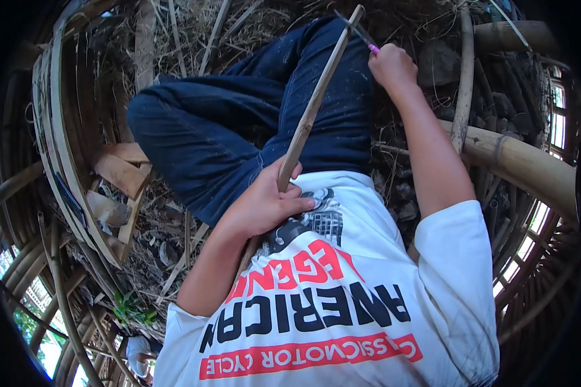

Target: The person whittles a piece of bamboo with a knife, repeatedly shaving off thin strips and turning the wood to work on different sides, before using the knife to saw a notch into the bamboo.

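Note:
A long split bamboo strip (313, 106) slants across my lap, its lower end running under my forearm against the white shirt. My left hand (268, 200) is closed around its lower part, at the waist, with the thumb lying outward. Beyond my right knee, my right hand (395, 66) grips a knife (363, 36) by its pink handle. The thin blade crosses the strip close to its far end. My crossed legs in dark blue trousers (206, 122) lie beneath the strip.
Thick bamboo poles (516, 164) lie on the right. Curved bamboo slats (61, 142) and wooden blocks (119, 171) stand at the left. Dry shavings and debris cover the ground (168, 39). A slatted bamboo wall surrounds the spot, with a green plant (134, 311) at the lower left.

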Tool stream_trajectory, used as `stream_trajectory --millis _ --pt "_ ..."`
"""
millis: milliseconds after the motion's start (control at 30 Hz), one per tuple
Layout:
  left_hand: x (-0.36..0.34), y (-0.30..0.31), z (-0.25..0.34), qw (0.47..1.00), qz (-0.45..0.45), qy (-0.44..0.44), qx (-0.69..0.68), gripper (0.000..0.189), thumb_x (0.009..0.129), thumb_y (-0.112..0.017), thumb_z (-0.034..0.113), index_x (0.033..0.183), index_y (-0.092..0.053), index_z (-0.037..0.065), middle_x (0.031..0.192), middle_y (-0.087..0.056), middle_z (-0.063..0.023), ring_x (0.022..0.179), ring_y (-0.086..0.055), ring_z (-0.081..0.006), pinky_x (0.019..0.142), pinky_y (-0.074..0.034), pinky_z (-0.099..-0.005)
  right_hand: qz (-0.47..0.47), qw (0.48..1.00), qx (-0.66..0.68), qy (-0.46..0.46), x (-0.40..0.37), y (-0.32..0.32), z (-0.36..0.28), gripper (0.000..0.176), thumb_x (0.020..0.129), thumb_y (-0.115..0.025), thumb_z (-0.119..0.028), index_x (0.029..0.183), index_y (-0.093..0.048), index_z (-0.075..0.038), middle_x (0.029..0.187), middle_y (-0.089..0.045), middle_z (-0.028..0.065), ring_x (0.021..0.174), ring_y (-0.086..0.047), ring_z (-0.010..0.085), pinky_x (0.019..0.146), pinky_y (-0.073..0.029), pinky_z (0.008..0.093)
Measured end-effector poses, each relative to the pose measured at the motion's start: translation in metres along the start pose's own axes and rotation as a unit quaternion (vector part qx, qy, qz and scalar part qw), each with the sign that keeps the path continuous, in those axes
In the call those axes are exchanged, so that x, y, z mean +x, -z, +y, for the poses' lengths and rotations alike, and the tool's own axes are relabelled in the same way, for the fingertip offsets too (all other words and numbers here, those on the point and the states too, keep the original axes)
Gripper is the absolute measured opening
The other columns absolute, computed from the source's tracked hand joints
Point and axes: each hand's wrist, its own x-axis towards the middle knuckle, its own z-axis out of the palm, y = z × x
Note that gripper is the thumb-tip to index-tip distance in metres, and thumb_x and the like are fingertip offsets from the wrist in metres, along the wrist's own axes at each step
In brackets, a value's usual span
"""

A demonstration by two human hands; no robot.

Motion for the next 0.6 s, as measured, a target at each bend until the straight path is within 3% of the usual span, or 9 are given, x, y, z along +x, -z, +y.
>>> stream_trajectory --millis 400,600 --pt "-0.003 0.004 0.008 0.996 -0.024 -0.017 0.085 0.041 0.077 -0.069 -0.009 0.098 -0.038 0.009 0.066 -0.027 0.0081 0.059 -0.027 -0.0007 0.057 -0.026 -0.0159 0.004 0.998 0.052 -0.041 0.045 0.015 0.015 0.040 0.089 -0.057 -0.041 0.095 -0.070 -0.004 0.097 -0.068 0.0219 0.095 -0.065 0.0384 0.082 -0.052 0.0462" --pt "-0.002 0.007 0.013 1.000 -0.025 0.008 0.001 0.041 0.077 -0.068 -0.009 0.094 -0.036 0.011 0.064 -0.029 0.0088 0.059 -0.029 0.0006 0.057 -0.030 -0.0152 0.006 0.987 0.127 -0.098 0.072 0.006 0.037 0.038 0.086 -0.057 -0.036 0.098 -0.069 -0.002 0.102 -0.066 0.0237 0.100 -0.063 0.0398 0.086 -0.050 0.0476"
